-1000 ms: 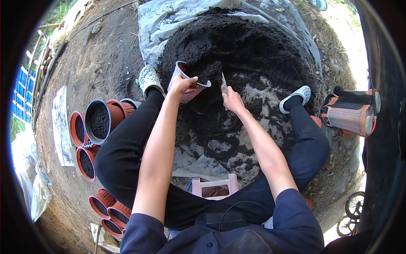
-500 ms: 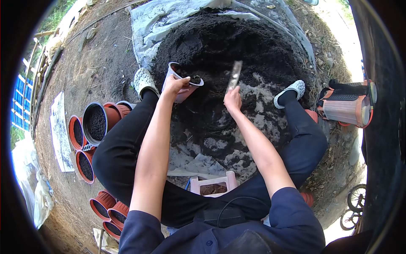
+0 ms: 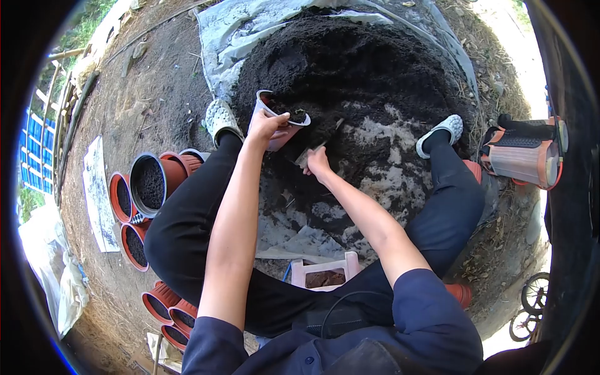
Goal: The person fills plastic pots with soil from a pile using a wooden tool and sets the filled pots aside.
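Observation:
My left hand (image 3: 269, 127) grips the rim of a pale pinkish plastic pot (image 3: 280, 140), thumb over the edge. The pot leans with its mouth toward the soil pile, and some dark soil shows inside. Close to the pot's right side, my right hand (image 3: 317, 162) is closed around a narrow flat tool (image 3: 338, 127) held low against the soil. Its exact kind is unclear. Both hands are over a heap of dark soil (image 3: 362, 56) spread on a whitish plastic sheet (image 3: 219, 37).
Several soil-filled reddish pots (image 3: 134, 245) and a larger dark-rimmed pot (image 3: 167, 181) stand left of my leg. A pale plastic stool (image 3: 352, 264) is between my thighs. At right lies an orange-and-black basket-like container (image 3: 522, 155); my shoes flank the soil.
My right hand has brought the flat tool down and left, from upright above the soil to low beside the pot. My left hand still holds the pot tilted; the view has shifted slightly.

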Demonstrator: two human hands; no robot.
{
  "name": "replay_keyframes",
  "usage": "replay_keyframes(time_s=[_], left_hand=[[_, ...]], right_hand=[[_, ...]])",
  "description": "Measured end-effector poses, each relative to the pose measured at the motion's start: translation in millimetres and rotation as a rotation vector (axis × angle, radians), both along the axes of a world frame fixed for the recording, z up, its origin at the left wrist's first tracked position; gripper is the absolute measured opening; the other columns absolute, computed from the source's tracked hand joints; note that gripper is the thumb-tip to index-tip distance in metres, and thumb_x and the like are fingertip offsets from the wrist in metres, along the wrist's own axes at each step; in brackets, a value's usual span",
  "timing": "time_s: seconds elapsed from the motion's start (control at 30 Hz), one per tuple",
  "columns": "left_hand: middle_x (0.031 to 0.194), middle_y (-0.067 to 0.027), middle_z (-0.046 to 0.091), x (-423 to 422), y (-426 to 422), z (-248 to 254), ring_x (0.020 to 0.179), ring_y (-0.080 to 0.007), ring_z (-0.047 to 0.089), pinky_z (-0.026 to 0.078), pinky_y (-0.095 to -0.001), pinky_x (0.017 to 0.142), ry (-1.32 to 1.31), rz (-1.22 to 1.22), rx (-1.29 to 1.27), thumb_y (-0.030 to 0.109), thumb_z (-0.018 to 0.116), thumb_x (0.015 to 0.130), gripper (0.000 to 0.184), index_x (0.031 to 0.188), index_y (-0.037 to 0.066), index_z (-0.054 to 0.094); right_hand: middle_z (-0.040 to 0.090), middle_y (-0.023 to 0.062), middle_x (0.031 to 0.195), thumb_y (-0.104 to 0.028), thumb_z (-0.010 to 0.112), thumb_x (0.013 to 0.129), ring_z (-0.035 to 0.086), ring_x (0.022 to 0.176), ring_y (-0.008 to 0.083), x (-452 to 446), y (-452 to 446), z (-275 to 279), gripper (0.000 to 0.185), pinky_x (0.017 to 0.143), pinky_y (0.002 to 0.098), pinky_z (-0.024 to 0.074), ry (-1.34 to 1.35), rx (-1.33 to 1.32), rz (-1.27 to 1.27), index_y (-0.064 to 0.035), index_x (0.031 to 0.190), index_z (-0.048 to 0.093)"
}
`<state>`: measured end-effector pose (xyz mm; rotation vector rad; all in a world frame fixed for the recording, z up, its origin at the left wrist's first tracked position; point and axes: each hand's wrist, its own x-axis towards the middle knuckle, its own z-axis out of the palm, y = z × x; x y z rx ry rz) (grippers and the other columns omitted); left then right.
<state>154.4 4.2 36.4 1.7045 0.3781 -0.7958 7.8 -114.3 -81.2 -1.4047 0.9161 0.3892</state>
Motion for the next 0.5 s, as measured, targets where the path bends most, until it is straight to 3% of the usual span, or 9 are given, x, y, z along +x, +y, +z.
replay_keyframes(time_s=[0.13,0.27,0.3,0.33,0.4,0.5], left_hand=[[0.088,-0.0147,0.07,-2,-4,3,0.075,-0.0238,0.071,0.062,-0.0378,0.062,-0.023,0.026,0.015,0.014,0.078,0.083,0.03,0.094,0.0,0.054],[0.088,-0.0148,0.07,1,-2,1,0.075,-0.024,0.072,0.062,-0.037,0.06,-0.002,0.045,0.006,0.013,0.078,0.083,0.033,0.099,0.0,0.053],[0.087,-0.0132,0.069,1,-2,2,0.076,-0.023,0.071,0.062,-0.0367,0.062,0.004,0.031,0.005,0.016,0.079,0.083,0.032,0.097,0.001,0.054],[0.087,-0.0115,0.069,2,-2,4,0.077,-0.022,0.071,0.062,-0.0364,0.065,0.008,0.016,0.003,0.019,0.08,0.082,0.032,0.095,0.001,0.056],[0.086,-0.0113,0.069,1,-3,2,0.076,-0.0215,0.071,0.062,-0.036,0.064,-0.006,0.048,0.01,0.018,0.079,0.083,0.031,0.095,0.001,0.057],[0.087,-0.0145,0.07,5,1,-5,0.074,-0.0226,0.072,0.061,-0.0356,0.058,0.008,0.041,-0.007,0.012,0.078,0.083,0.032,0.098,0.001,0.052]], right_hand=[[0.057,0.0114,0.065,-0.02,0.047,0.103,0.055,0.043,0.0187,39,-19,7,0.02,0.04,0.0311,0.0442,-0.149,0.113,0.095,-0.0029,0.097,0.038],[0.063,0.0209,0.073,-0.023,0.053,0.099,0.062,0.049,0.0267,51,-45,20,0.026,0.047,0.0395,0.0492,-0.129,-0.306,0.385,0.0009,0.1,0.041],[0.065,0.0287,0.082,-0.021,0.054,0.097,0.066,0.059,0.0368,47,-50,17,0.028,0.055,0.0466,0.0521,-0.117,-0.437,0.436,0.0015,0.106,0.042],[0.065,0.0287,0.082,-0.021,0.054,0.097,0.066,0.059,0.0368,43,-55,15,0.028,0.055,0.0466,0.0521,-0.115,-0.44,0.438,0.0015,0.106,0.042],[0.067,0.0275,0.087,-0.021,0.051,0.096,0.068,0.075,0.0416,36,-62,19,0.029,0.065,0.0501,0.0533,-0.331,-0.844,0.657,-0.0001,0.113,0.041],[0.068,0.0215,0.085,-0.013,0.053,0.092,0.068,0.079,0.0394,41,-74,32,0.025,0.067,0.0484,0.0539,-0.395,-0.958,0.76,-0.0024,0.113,0.047]])
